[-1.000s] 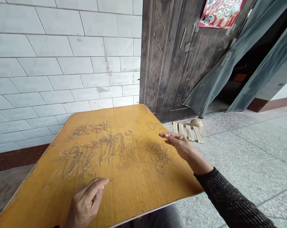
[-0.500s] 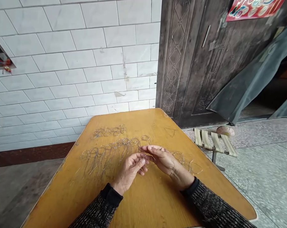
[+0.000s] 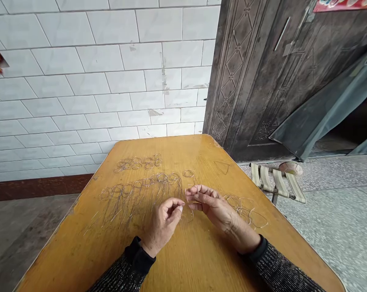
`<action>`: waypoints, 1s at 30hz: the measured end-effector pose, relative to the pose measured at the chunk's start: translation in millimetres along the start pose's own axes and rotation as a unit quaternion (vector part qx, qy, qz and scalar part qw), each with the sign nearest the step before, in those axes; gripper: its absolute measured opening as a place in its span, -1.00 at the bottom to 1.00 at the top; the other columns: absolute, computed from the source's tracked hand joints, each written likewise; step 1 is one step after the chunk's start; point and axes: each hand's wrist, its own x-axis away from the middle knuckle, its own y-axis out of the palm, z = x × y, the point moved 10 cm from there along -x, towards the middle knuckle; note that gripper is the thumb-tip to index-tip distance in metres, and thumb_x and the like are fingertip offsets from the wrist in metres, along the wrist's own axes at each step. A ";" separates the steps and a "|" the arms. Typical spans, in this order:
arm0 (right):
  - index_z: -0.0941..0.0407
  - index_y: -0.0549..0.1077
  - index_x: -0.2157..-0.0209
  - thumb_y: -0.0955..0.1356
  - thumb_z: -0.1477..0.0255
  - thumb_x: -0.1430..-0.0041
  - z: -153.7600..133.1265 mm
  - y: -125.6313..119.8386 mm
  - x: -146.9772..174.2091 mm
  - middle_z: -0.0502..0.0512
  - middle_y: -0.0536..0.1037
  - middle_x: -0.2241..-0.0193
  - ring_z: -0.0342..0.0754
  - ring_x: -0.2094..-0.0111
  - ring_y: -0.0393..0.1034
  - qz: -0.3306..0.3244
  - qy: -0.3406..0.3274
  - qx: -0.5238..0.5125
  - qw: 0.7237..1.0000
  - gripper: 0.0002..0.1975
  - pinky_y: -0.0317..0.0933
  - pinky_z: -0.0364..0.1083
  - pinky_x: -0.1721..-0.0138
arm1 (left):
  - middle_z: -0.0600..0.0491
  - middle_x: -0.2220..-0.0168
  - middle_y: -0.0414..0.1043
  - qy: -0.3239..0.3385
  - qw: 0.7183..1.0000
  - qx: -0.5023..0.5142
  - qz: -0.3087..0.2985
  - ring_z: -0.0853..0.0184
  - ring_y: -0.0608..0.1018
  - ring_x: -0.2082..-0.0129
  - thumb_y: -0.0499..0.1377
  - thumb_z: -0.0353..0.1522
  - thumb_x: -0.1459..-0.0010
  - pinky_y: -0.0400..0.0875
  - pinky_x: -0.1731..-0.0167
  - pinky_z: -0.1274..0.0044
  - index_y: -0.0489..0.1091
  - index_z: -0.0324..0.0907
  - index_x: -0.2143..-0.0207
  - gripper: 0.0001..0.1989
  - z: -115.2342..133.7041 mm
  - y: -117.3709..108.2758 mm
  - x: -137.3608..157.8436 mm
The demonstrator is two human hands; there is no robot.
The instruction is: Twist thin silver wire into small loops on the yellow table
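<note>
A thin piece of wire (image 3: pixel 192 214) is bent into a curve between my two hands, above the table. My left hand (image 3: pixel 167 221) pinches one end of it between thumb and forefinger. My right hand (image 3: pixel 215 206) has its fingers curved and slightly spread around the wire's bent part, with the thumb close to the fingertips. Just beyond them lies a single wire loop (image 3: pixel 188 173) with a tail. Left of it, several looped wires (image 3: pixel 128 189) with long tails form a row. More wire coils (image 3: pixel 137 163) lie behind that row. Loose wires (image 3: pixel 247 211) rest beside my right wrist.
Everything lies on a yellow wooden table (image 3: pixel 183 259). A wire triangle (image 3: pixel 222 167) is at its far right. White tiled wall (image 3: pixel 110 81) and a dark carved door (image 3: pixel 247 93) stand behind. A strapped folding stool (image 3: pixel 277 181) is right of the table.
My hands have drawn slightly apart, and the right fingers have spread more around the wire. The view has shifted a little.
</note>
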 end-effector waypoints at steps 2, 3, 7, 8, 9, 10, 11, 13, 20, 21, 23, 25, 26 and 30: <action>0.05 0.44 0.35 0.46 0.33 0.17 -2.2 -2.0 -1.6 -0.06 0.49 0.47 -0.19 0.49 0.37 0.001 -0.005 0.031 1.000 -0.73 0.22 -0.18 0.41 | 0.10 0.54 0.30 0.033 0.998 -0.057 0.002 0.46 0.29 0.57 0.02 -0.33 -0.11 0.20 0.56 0.62 0.36 -0.23 0.37 -0.82 8.2 -0.9 0.7; 0.06 0.43 0.33 0.46 0.32 0.17 -3.8 -2.0 -2.6 -0.08 0.47 0.53 -0.21 0.56 0.34 -0.004 -0.010 0.058 0.998 -0.71 0.20 -0.19 0.46 | 0.09 0.53 0.32 0.045 0.996 -0.078 0.002 0.45 0.30 0.56 0.01 -0.35 -0.11 0.20 0.55 0.62 0.37 -0.23 0.38 -0.82 11.5 -0.9 1.1; 0.11 0.45 0.50 0.45 0.28 0.17 -10.9 2.6 -4.3 -0.10 0.37 0.65 -0.24 0.65 0.22 -0.042 -0.054 0.190 0.979 -0.78 0.13 -0.21 0.55 | 0.09 0.53 0.34 0.062 0.990 -0.123 0.008 0.45 0.30 0.56 0.00 -0.39 -0.10 0.19 0.55 0.62 0.36 -0.22 0.41 -0.83 16.8 -1.2 1.2; 0.12 0.44 0.54 0.44 0.27 0.15 -12.4 3.4 -3.9 -0.10 0.36 0.66 -0.24 0.64 0.21 -0.049 -0.067 0.219 0.972 -0.79 0.12 -0.21 0.56 | 0.10 0.55 0.32 0.065 0.989 -0.130 0.010 0.45 0.30 0.57 -0.01 -0.40 -0.10 0.18 0.56 0.63 0.35 -0.22 0.42 -0.84 17.4 -1.5 1.0; 0.12 0.45 0.55 0.43 0.27 0.12 -13.7 3.9 -3.2 -0.09 0.36 0.66 -0.24 0.64 0.20 -0.055 -0.080 0.246 0.964 -0.80 0.11 -0.21 0.56 | 0.11 0.56 0.30 0.069 0.988 -0.137 0.012 0.45 0.29 0.58 -0.01 -0.41 -0.10 0.17 0.56 0.63 0.35 -0.22 0.44 -0.84 18.1 -1.9 1.0; 0.11 0.45 0.54 0.41 0.26 0.08 -14.7 4.2 -2.3 -0.09 0.35 0.66 -0.23 0.64 0.19 -0.061 -0.091 0.269 0.957 -0.80 0.11 -0.21 0.56 | 0.12 0.57 0.29 0.074 0.987 -0.142 0.014 0.45 0.29 0.58 -0.01 -0.41 -0.09 0.17 0.56 0.63 0.35 -0.22 0.44 -0.84 18.9 -2.3 1.0; 0.11 0.47 0.51 0.39 0.26 0.04 -15.3 4.4 -1.2 -0.09 0.35 0.66 -0.23 0.64 0.18 -0.066 -0.100 0.293 0.949 -0.80 0.10 -0.21 0.56 | 0.12 0.57 0.29 0.079 0.986 -0.148 0.015 0.45 0.29 0.59 -0.01 -0.42 -0.09 0.16 0.56 0.63 0.34 -0.22 0.45 -0.84 19.7 -2.6 1.1; 0.10 0.49 0.42 0.35 0.25 -0.03 -17.3 4.8 1.0 -0.08 0.35 0.65 -0.22 0.65 0.17 -0.075 -0.116 0.342 0.930 -0.80 0.09 -0.21 0.58 | 0.11 0.55 0.31 0.089 0.983 -0.157 0.016 0.45 0.30 0.57 -0.01 -0.42 -0.10 0.17 0.55 0.63 0.34 -0.21 0.45 -0.84 21.0 -2.8 1.5; 0.07 0.48 0.30 0.24 0.31 -0.19 -40.5 26.9 21.4 0.08 0.50 0.41 -0.12 0.41 0.38 -0.094 -0.299 0.600 0.736 -0.78 0.15 -0.18 0.40 | 0.08 0.52 0.35 0.100 0.976 -0.192 0.001 0.44 0.33 0.55 -0.01 -0.43 -0.10 0.19 0.53 0.62 0.34 -0.21 0.45 -0.84 20.2 0.0 3.3; 0.09 0.47 0.33 0.21 0.33 -0.22 -40.3 27.4 22.2 0.08 0.51 0.42 -0.12 0.42 0.39 -0.083 -0.307 0.628 0.710 -0.76 0.14 -0.19 0.42 | 0.08 0.52 0.35 0.102 0.976 -0.194 0.002 0.43 0.34 0.55 -0.01 -0.43 -0.10 0.19 0.52 0.62 0.34 -0.21 0.45 -0.84 20.2 -0.4 3.3; 0.13 0.44 0.36 0.17 0.35 -0.24 -42.8 21.4 20.7 0.08 0.50 0.49 -0.13 0.50 0.39 -0.025 -0.305 0.676 0.670 -0.74 0.10 -0.19 0.48 | 0.07 0.50 0.37 0.104 0.976 -0.192 0.011 0.43 0.35 0.54 -0.01 -0.43 -0.11 0.20 0.52 0.62 0.35 -0.21 0.44 -0.84 20.8 -2.9 2.9; 0.16 0.39 0.35 0.15 0.37 -0.23 -47.7 10.4 18.4 0.05 0.47 0.58 -0.13 0.59 0.36 0.052 -0.284 0.698 0.655 -0.75 0.04 -0.20 0.55 | 0.07 0.50 0.37 0.105 0.977 -0.183 0.026 0.42 0.36 0.53 -0.01 -0.42 -0.12 0.20 0.51 0.61 0.36 -0.21 0.42 -0.83 21.5 -7.4 2.2; 0.17 0.36 0.34 0.14 0.37 -0.23 -50.4 4.3 17.8 0.03 0.45 0.62 -0.13 0.64 0.34 0.089 -0.271 0.696 0.658 -0.76 0.02 -0.20 0.57 | 0.07 0.50 0.37 0.104 0.978 -0.178 0.035 0.41 0.37 0.52 -0.01 -0.41 -0.12 0.21 0.51 0.61 0.36 -0.22 0.41 -0.83 21.5 -9.9 1.9; 0.16 0.27 0.29 0.12 0.41 -0.18 -59.1 -15.2 17.6 -0.04 0.37 0.69 -0.15 0.70 0.25 0.177 -0.234 0.634 0.716 -0.81 0.00 -0.20 0.59 | 0.10 0.55 0.31 0.102 0.979 -0.165 0.055 0.43 0.33 0.56 0.01 -0.37 -0.12 0.19 0.54 0.61 0.34 -0.22 0.43 -0.84 19.8 -16.5 1.3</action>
